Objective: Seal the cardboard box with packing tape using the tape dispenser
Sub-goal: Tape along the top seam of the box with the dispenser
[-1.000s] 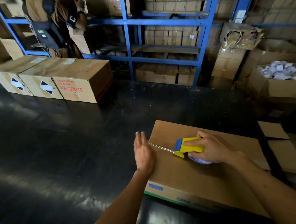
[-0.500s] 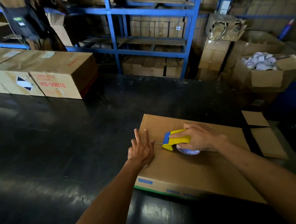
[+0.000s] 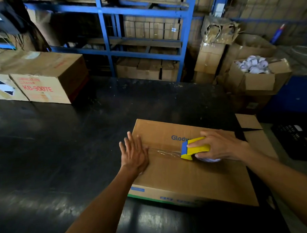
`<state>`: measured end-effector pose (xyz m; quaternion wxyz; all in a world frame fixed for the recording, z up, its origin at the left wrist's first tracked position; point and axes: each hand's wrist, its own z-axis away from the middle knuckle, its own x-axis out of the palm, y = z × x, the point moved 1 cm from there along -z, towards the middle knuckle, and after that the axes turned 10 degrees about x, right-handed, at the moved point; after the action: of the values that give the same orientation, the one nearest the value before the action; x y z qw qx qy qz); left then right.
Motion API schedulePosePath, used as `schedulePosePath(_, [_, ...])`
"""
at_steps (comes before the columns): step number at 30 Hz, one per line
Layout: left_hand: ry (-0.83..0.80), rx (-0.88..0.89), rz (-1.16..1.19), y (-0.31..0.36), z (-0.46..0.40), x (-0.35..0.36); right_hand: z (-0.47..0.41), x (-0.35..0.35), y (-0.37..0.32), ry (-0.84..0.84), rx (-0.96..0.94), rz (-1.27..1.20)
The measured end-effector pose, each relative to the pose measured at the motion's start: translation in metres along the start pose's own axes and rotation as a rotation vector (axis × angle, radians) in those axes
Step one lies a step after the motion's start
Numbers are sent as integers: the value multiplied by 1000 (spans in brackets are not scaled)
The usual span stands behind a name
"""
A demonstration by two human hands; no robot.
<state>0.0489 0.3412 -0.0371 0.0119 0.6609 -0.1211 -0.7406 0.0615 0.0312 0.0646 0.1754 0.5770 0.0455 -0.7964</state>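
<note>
Two hands work the cardboard box (image 3: 179, 175): left hand (image 3: 134, 153) flat, pinning tape (image 3: 166, 152); right hand (image 3: 219, 145) gripping the tape dispenser (image 3: 193, 148). Uneven pulling could wrinkle it.

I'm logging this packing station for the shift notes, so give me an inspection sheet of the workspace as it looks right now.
Surface: black table, glossy, scuffed near the front.
Job's things: box lies flat, flaps shut; clear tape runs along the seam from the left hand to the dispenser.
Clutter: printed boxes at the table's far left; cardboard flaps right of the box.
Grippers: left hand open, flat on the tape's start at the box's left edge; right hand shut on the dispenser.
Cables: wires hang at far left.
Surroundings: blue rack stacked with cartons; open carton of white rolls at right.
</note>
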Motion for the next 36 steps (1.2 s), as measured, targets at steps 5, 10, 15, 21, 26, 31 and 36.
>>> schedulePosePath(5, [44, 415, -38, 81, -3, 16, -3, 2, 5, -29, -7, -80])
schedulePosePath(10, [20, 469, -94, 91, -5, 40, -9, 6, 6, 11, -61, -125])
schedulePosePath(15, [17, 452, -117, 88, -3, 43, -10, 8, 10, 55, -121, -93])
schedulePosePath(21, [28, 434, -128, 88, -2, 39, -13, 9, 23, 76, -202, -78])
schedulePosePath(26, [-8, 434, -132, 90, -3, 36, 20, 23, 100, 38, -212, -47])
schedulePosePath(31, [-54, 368, -138, 130, 0, 35, 24, 26, 103, 83, -233, -2])
schedulePosePath(36, [11, 478, -87, 206, 0, 62, 26, 29, 109, 133, -241, -10])
